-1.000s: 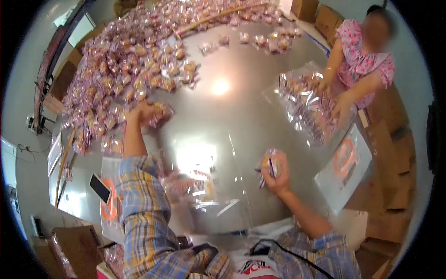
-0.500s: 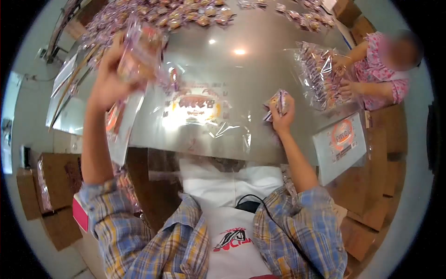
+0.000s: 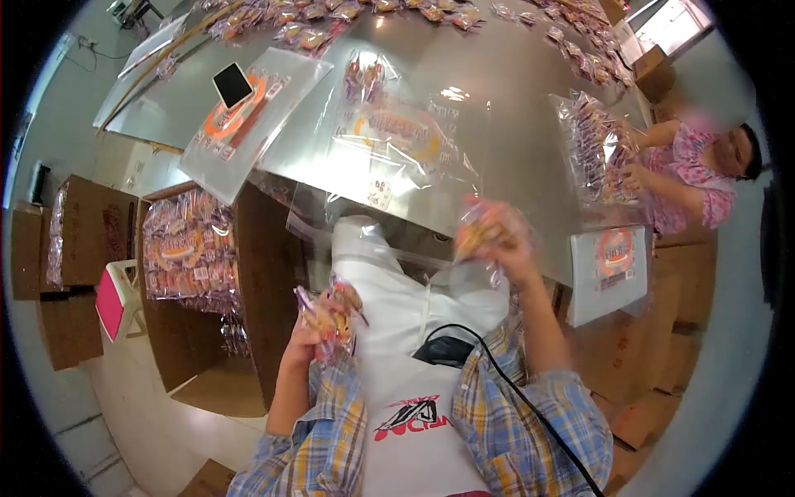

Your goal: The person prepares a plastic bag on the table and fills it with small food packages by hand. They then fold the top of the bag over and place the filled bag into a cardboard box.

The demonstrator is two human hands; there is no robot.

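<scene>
In the head view, my left hand is low over my lap, fingers closed around the left bunch, a few small clear-wrapped packets whose ends stick out past my fingertips. My right hand is higher and further out, near the front edge of the table. Its fingers are curled around the right bunch, similar packets, somewhat blurred. The two bunches are well apart, with my white apron below and between them.

Ahead of me a clear printed bag lies flat on the table, a few packets showing inside its far end. Its near end reaches the table's front edge; I cannot tell exactly where the film stops there. To its left is a stack of flat bags with a phone on top. Loose packets lie along the far side, and a long stick runs by the table's left edge.

Below the table on my left stands an open carton partly filled with bagged packets, and beside it a pink-topped stool.

On the right, another person has both hands at a filled bag. A second stack lies nearer me at the right edge.
</scene>
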